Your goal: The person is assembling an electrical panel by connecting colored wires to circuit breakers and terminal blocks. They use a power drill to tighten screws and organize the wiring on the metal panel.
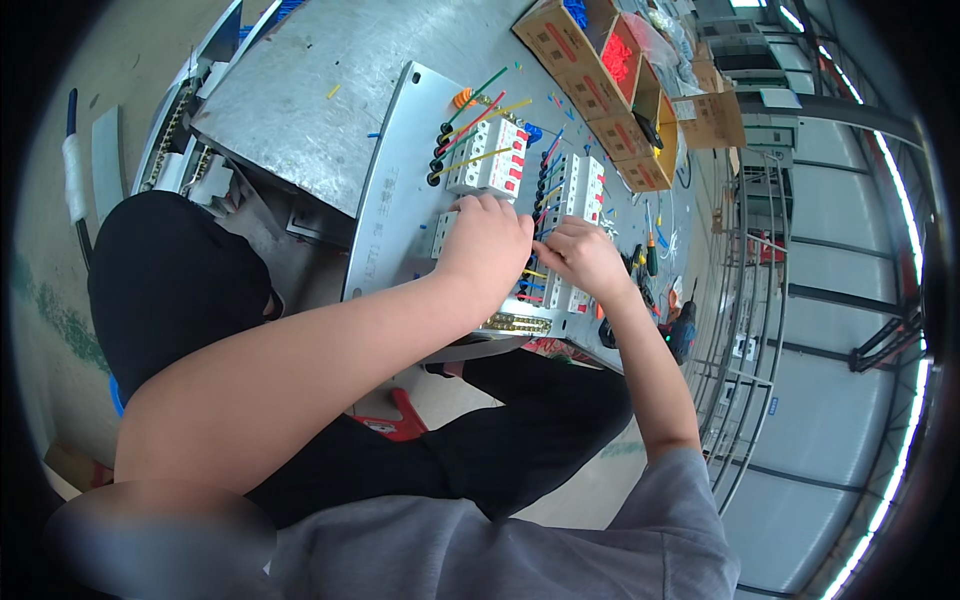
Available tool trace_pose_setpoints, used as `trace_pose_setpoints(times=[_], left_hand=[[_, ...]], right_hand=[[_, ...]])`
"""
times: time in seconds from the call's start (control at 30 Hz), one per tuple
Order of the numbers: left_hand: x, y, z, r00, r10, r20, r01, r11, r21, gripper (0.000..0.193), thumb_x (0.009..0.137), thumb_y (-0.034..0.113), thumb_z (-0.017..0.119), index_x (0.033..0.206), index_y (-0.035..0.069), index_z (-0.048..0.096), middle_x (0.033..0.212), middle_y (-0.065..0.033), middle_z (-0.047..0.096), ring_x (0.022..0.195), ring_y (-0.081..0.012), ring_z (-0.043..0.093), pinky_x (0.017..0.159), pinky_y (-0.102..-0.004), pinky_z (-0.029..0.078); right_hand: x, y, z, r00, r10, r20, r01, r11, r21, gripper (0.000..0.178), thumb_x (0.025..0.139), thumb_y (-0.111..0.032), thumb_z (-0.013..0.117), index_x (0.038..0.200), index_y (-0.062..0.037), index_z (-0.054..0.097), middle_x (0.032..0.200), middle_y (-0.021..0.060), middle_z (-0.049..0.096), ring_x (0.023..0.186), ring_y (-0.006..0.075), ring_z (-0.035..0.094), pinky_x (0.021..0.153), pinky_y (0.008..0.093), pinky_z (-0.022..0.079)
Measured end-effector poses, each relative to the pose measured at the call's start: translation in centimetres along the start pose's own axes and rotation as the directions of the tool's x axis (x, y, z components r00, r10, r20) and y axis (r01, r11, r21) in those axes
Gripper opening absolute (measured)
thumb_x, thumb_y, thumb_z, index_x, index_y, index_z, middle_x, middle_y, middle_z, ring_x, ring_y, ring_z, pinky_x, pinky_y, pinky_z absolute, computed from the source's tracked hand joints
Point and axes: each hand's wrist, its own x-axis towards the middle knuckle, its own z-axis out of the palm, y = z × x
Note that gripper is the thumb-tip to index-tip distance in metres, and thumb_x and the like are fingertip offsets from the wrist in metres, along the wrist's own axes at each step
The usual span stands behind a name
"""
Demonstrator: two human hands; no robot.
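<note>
A grey metal mounting plate (395,190) lies on the table with rows of white circuit breakers (487,155) that have red switches. Over the lower part of the left row, my left hand (487,245) is closed, its fingertips bent down toward the gap between the rows. My right hand (585,258) is pinched above the right breaker row (592,182), thumb and finger almost touching the left hand. Whatever the fingertips hold is hidden or too small to make out. Coloured wires (490,115) in green, red and yellow stick out of black round grommets (437,165) along the plate.
Cardboard bins (585,75) with red and blue small parts stand at the table's far side. A cordless drill (683,330) and screwdrivers (651,250) lie to the right. A brass terminal strip (518,324) runs along the plate's near edge. Metal railing (750,330) stands beyond.
</note>
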Motion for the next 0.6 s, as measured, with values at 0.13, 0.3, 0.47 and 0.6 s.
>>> trace_pose_setpoints(times=[0.13, 0.3, 0.47, 0.6], left_hand=[[-0.1, -0.4, 0.3, 1.0, 0.016, -0.026, -0.017, 1.0, -0.021, 0.026, 0.092, 0.018, 0.076, 0.113, 0.007, 0.065, 0.106, -0.011, 0.072, 0.102, -0.0263, 0.07, 0.088, -0.0391, 0.052], [-0.3, -1.1, 0.9, 0.995, 0.05, -0.084, -0.059, 0.992, -0.112, 0.03, 0.088, 0.016, 0.078, 0.112, 0.005, 0.065, 0.106, -0.0118, 0.071, 0.104, -0.0275, 0.068, 0.09, -0.039, 0.052], [-0.2, -1.6, 1.8, 0.984, 0.097, -0.148, -0.124, 0.975, -0.182, 0.03, 0.084, 0.014, 0.08, 0.109, 0.005, 0.065, 0.106, -0.0117, 0.071, 0.106, -0.0279, 0.067, 0.09, -0.0391, 0.053], [0.0, -2.0, 2.3, 0.966, 0.141, -0.215, -0.191, 0.953, -0.233, 0.027, 0.083, 0.013, 0.079, 0.104, 0.005, 0.066, 0.103, -0.0117, 0.07, 0.103, -0.0282, 0.067, 0.088, -0.0398, 0.053]], right_hand=[[0.0, 0.3, -0.8, 0.995, 0.075, 0.066, -0.082, 0.991, 0.102, 0.032, 0.094, -0.028, 0.085, 0.077, -0.0033, 0.073, 0.078, 0.0074, 0.068, 0.084, 0.0303, 0.066, 0.081, 0.0445, 0.056], [-0.2, 2.1, -2.1, 0.967, 0.209, 0.144, -0.238, 0.944, 0.228, 0.025, 0.089, -0.034, 0.089, 0.092, -0.009, 0.084, 0.088, 0.0009, 0.068, 0.1, 0.0225, 0.06, 0.1, 0.0435, 0.04], [0.6, 2.4, -1.9, 0.947, 0.192, 0.259, -0.243, 0.953, 0.183, 0.022, 0.087, -0.035, 0.09, 0.09, -0.0132, 0.086, 0.089, -0.0013, 0.065, 0.1, 0.0206, 0.053, 0.103, 0.0437, 0.031], [0.7, 2.7, -1.1, 0.956, 0.178, 0.234, -0.225, 0.955, 0.193, 0.024, 0.086, -0.036, 0.09, 0.084, -0.0125, 0.084, 0.084, -0.002, 0.063, 0.096, 0.0216, 0.051, 0.101, 0.0448, 0.031]])
